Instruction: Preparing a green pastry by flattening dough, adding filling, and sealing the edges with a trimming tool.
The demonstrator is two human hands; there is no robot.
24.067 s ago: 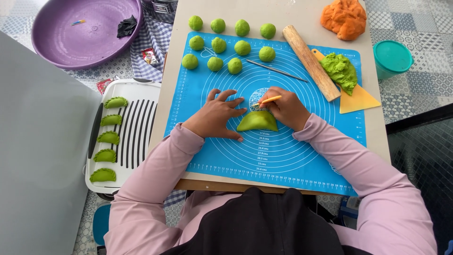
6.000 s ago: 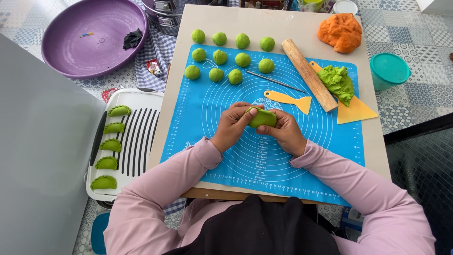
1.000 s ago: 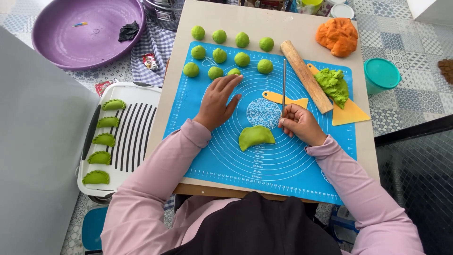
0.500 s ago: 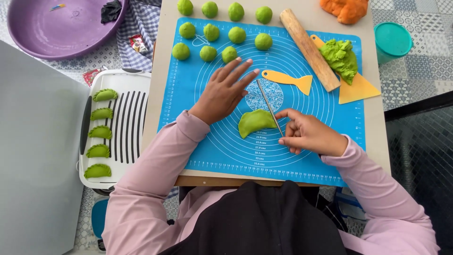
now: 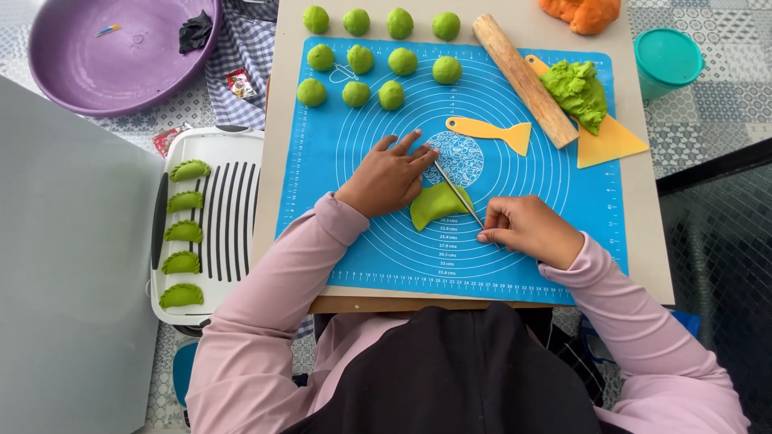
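A thin metal rod-like tool [image 5: 458, 195] is being pinched in the closed fingers of the right hand [image 5: 527, 231], right of the frame's centre, and is being laid along the upper right edge of the green half-moon folded dough piece [image 5: 438, 204] on the blue silicone rolling mat [image 5: 354, 241] at mid-frame. The left hand [image 5: 388, 174] is being spread open and flat, gripping nothing, with its fingers resting just above and left of the dough, touching its upper edge. If the tool is pressed too hard or slips inward, the sealed edge is likely to be torn; the fingertips beside the tool's tip could also be nicked. The dough is lying between both hands.
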